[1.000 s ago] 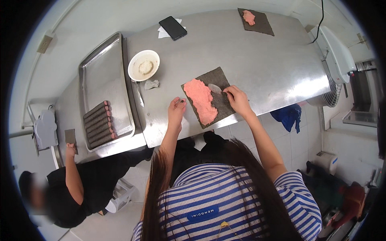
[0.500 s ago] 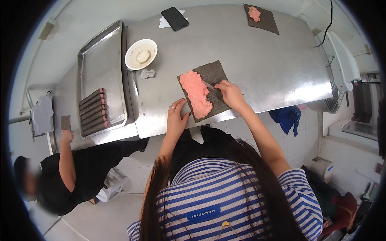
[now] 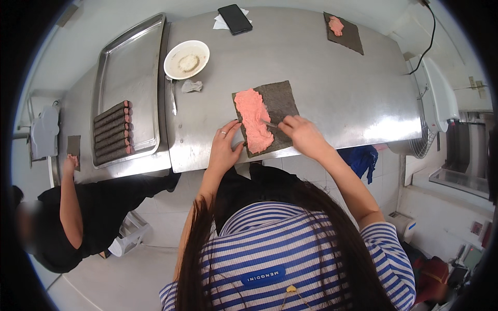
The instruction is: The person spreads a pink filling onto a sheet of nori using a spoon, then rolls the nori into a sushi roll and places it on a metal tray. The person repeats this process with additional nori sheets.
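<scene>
A dark nori sheet (image 3: 285,98) lies on the metal table in front of me, with pink paste (image 3: 252,116) spread thickly along its left part. My right hand (image 3: 302,136) grips a thin metal knife (image 3: 268,123), its blade against the right edge of the paste. The knife's handle is mostly covered by my fingers. At the sheet's left edge rests my left hand (image 3: 226,146), thumb and fingers apart, fingertips touching the border and holding nothing.
Left of me a metal tray (image 3: 162,78) holds several nori rolls (image 3: 112,129). Nearby are a white bowl (image 3: 187,59), a second knife (image 3: 173,98) and crumpled tissue (image 3: 192,86). A phone (image 3: 235,19) and another pasted nori sheet (image 3: 350,39) lie far back. A co-worker's hand (image 3: 71,163) holds a dark sheet.
My right hand has turned and shifted slightly, and the knife lies lower along the paste's right edge. The whole view has moved a little. My left hand stays at the sheet's edge.
</scene>
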The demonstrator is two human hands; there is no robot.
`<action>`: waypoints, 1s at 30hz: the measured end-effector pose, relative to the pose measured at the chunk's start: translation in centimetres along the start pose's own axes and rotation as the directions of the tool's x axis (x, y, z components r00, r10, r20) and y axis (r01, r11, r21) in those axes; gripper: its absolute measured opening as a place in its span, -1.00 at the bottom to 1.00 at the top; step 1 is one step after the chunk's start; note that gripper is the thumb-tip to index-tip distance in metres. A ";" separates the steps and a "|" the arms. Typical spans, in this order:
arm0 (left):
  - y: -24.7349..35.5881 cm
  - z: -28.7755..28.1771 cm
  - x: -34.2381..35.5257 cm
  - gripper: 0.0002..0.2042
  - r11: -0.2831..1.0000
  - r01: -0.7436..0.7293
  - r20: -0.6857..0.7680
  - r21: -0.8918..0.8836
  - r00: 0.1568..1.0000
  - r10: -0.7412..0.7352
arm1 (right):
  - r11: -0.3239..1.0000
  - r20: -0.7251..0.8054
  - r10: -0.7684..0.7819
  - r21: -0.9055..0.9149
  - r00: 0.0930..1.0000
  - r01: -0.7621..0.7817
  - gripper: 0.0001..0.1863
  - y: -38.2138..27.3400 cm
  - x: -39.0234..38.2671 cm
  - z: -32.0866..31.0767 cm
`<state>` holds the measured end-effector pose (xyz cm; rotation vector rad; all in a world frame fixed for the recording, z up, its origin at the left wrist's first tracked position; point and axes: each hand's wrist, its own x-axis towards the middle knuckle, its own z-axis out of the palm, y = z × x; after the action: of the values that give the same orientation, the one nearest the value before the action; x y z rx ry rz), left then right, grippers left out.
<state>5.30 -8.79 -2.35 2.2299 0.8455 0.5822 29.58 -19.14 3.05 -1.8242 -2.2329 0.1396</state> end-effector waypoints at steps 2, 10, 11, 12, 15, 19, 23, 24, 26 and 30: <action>-0.2 -0.1 -0.1 -0.47 1.000 -0.023 0.013 0.013 1.000 0.023 | 0.998 -0.041 0.063 0.009 0.997 -0.063 -0.73 0.9 0.9 -0.2; -1.1 0.7 -0.5 -0.49 0.991 -0.082 -0.020 0.108 0.996 0.085 | 0.997 -0.011 0.058 -0.040 0.998 -0.058 -0.70 -2.1 0.6 2.8; -1.1 0.7 -0.4 -0.49 0.991 -0.079 -0.020 0.107 0.996 0.081 | 0.997 0.001 0.062 -0.048 0.998 -0.062 -0.68 -2.4 0.4 2.8; -1.2 0.8 -0.4 -0.49 0.992 -0.076 -0.019 0.105 0.997 0.078 | 0.998 0.008 0.028 -0.064 1.000 -0.027 -0.71 -2.7 0.2 2.7; -1.4 0.8 -0.5 -0.49 0.992 -0.072 -0.019 0.108 0.997 0.074 | 0.997 0.034 -0.055 -0.054 0.998 0.056 -0.76 -3.2 0.5 1.5; -1.4 0.8 -0.6 -0.49 0.990 -0.068 -0.026 0.120 0.997 0.071 | 0.999 0.017 0.013 0.032 1.000 -0.014 -0.71 -1.4 1.8 -0.6; -1.2 0.8 -0.5 -0.49 0.990 -0.068 -0.031 0.121 0.997 0.072 | 0.982 -0.019 0.189 -0.024 0.982 -0.189 -0.66 0.4 3.3 0.7; -1.2 0.8 -0.4 -0.49 0.991 -0.073 -0.034 0.116 0.996 0.077 | 0.974 -0.019 0.219 -0.049 0.976 -0.219 -0.66 0.4 3.4 1.1; -1.3 0.9 -0.5 -0.49 0.991 -0.076 -0.038 0.114 0.996 0.081 | 0.994 0.072 0.112 -0.018 0.991 -0.111 -0.66 -0.8 2.6 1.3; -1.3 0.9 -0.6 -0.49 0.991 -0.072 -0.048 0.117 0.996 0.078 | 0.999 0.163 -0.018 0.048 0.987 0.010 -0.69 -2.0 1.6 -0.9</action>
<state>4.84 -8.87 -4.00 2.3689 0.8438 0.6442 27.60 -18.12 4.60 -1.8329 -2.3286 0.3472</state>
